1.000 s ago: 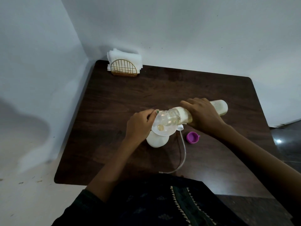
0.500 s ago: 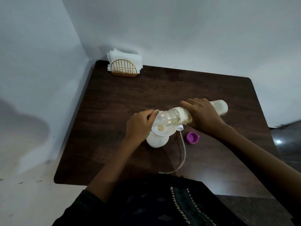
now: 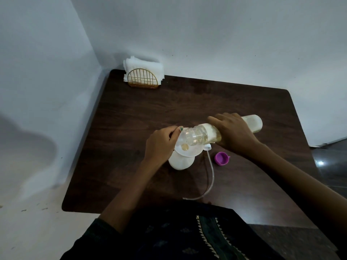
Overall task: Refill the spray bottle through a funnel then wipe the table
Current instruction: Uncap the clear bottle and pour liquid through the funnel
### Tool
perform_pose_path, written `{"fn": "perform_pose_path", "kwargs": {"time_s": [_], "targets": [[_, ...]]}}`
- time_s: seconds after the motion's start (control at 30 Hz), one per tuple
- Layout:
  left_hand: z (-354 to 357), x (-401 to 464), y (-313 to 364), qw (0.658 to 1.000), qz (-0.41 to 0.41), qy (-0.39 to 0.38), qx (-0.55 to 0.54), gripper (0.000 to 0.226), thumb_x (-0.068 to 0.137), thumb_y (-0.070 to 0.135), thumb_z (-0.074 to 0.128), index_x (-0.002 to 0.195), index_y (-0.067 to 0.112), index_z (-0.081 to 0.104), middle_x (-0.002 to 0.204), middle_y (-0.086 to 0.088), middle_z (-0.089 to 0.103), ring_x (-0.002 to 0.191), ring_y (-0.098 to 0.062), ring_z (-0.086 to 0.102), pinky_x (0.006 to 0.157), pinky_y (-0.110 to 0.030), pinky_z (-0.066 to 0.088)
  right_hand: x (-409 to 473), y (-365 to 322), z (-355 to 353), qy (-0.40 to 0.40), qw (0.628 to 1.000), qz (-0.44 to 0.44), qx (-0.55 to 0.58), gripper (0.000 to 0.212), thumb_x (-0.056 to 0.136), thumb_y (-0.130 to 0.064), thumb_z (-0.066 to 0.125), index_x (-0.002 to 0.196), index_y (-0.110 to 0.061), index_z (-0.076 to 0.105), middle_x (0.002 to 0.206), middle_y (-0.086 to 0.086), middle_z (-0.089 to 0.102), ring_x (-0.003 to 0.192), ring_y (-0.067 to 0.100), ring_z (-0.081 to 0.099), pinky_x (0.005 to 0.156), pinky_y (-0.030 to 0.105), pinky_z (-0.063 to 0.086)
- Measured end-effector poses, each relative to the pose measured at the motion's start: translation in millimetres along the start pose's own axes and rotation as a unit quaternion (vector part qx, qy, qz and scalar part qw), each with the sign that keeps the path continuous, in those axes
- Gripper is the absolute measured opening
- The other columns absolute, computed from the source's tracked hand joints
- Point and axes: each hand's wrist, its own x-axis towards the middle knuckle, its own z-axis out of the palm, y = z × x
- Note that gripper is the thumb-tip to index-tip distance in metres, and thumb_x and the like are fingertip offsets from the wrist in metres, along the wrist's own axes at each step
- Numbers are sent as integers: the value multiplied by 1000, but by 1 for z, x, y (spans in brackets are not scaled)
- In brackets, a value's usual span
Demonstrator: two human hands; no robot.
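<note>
A white spray bottle (image 3: 180, 162) stands near the middle of the dark wooden table (image 3: 131, 128) with a white funnel (image 3: 189, 150) seated in its neck. My left hand (image 3: 161, 143) pinches the funnel's rim on the left side. My right hand (image 3: 234, 134) grips a clear refill bottle (image 3: 206, 135) that lies almost level, its open mouth over the funnel. Yellowish liquid sits in the bottle and a small pool shows in the funnel's throat.
A purple cap (image 3: 222, 158) lies on the table right of the spray bottle. The sprayer's clear dip tube (image 3: 211, 177) curves toward the front edge. A gold wire holder with white napkins (image 3: 143, 76) stands at the far left corner by the walls.
</note>
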Motion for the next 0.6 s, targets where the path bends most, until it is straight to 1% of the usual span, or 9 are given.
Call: {"fn": "perform_pose_path", "kwargs": {"time_s": [0.1, 0.2, 0.4, 0.47, 0.6], "targets": [[0, 0, 1, 1000, 0, 0, 4, 31, 98, 35, 44, 84, 19, 67, 56, 12, 51, 53, -8, 51, 50, -24, 33, 0, 1, 0, 4, 1000, 0, -4, 45, 58, -20, 83, 95, -12, 59, 77, 8, 64, 67, 30, 60, 63, 37, 42], [0, -1, -1, 1000, 0, 3, 6, 34, 98, 36, 44, 81, 16, 66, 58, 6, 56, 55, -12, 54, 52, -29, 41, -1, 0, 1, 4, 1000, 1, -9, 45, 58, -21, 83, 95, -13, 58, 76, 7, 63, 66, 30, 59, 62, 37, 42], [0, -2, 0, 1000, 3, 11, 8, 32, 98, 35, 45, 88, 17, 69, 64, 3, 62, 58, -13, 57, 53, -30, 42, -2, 0, 2, 8, 1000, -3, -6, 45, 58, -21, 83, 95, -13, 58, 77, 8, 63, 66, 30, 59, 63, 37, 42], [0, -2, 0, 1000, 2, 9, 7, 32, 98, 34, 45, 89, 17, 70, 64, 4, 62, 58, -13, 57, 50, -26, 39, -2, 0, 2, 10, 1000, -3, -6, 46, 57, -20, 84, 95, -13, 59, 77, 7, 63, 66, 29, 59, 62, 35, 40], [-1, -1, 3, 1000, -2, 6, 4, 31, 98, 33, 45, 86, 17, 69, 59, 9, 55, 54, -10, 53, 49, -20, 31, -2, 1, -1, 9, 1000, -2, -2, 46, 57, -19, 84, 95, -13, 59, 77, 8, 63, 67, 30, 60, 63, 37, 42]]}}
